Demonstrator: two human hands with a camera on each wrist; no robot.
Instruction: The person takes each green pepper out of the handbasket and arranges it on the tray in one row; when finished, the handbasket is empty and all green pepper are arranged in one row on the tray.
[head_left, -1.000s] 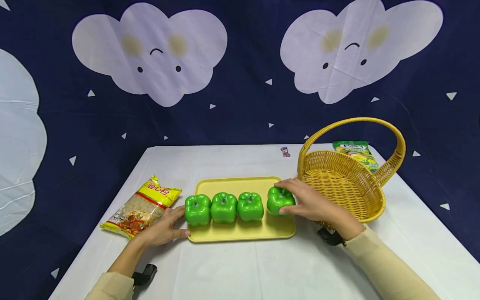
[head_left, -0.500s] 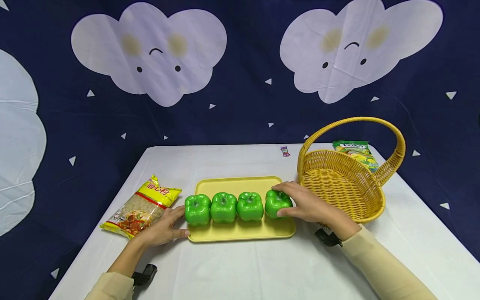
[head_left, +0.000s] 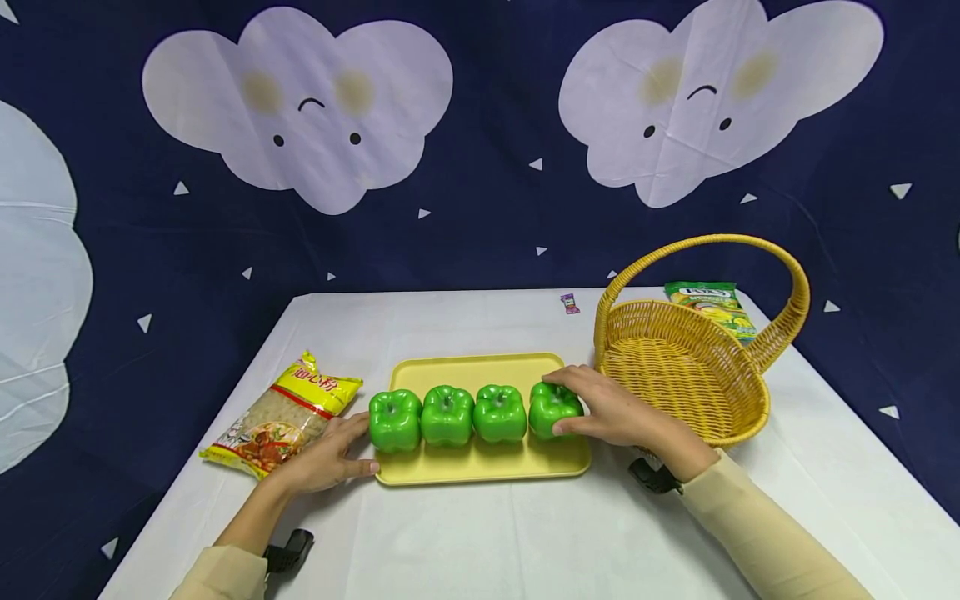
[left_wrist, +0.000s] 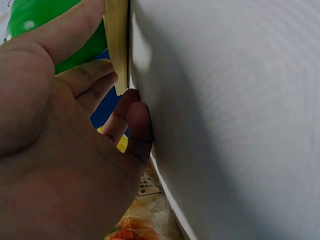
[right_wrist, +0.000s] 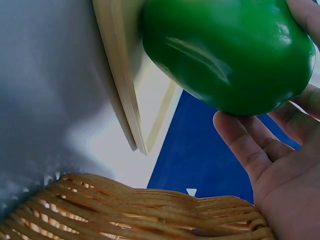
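Observation:
My right hand (head_left: 615, 408) grips a glossy green bell pepper (head_left: 551, 411) at the right end of the yellow tray (head_left: 480, 467). Its thumb is on the near side and its fingers on the far side. In the right wrist view, that bell pepper (right_wrist: 230, 55) is just above the tray's surface or on it; I cannot tell which. To its left, three more green bell peppers (head_left: 447, 415) stand side by side on the tray, stems up. My left hand (head_left: 326, 458) rests at the tray's left end, thumb touching the near corner, fingers loosely extended beside the leftmost pepper.
A wicker basket (head_left: 750, 400) with a tall handle stands right of the tray, close to my right wrist. Behind it lies a green snack bag (head_left: 712, 308). A yellow food packet (head_left: 288, 417) lies by my left hand. A small purple wrapped candy (head_left: 570, 303) is at the back.
My right hand has moved slightly left and toward me with the bell pepper, bringing it nearer the row. The left hand and the other peppers have stayed in place.

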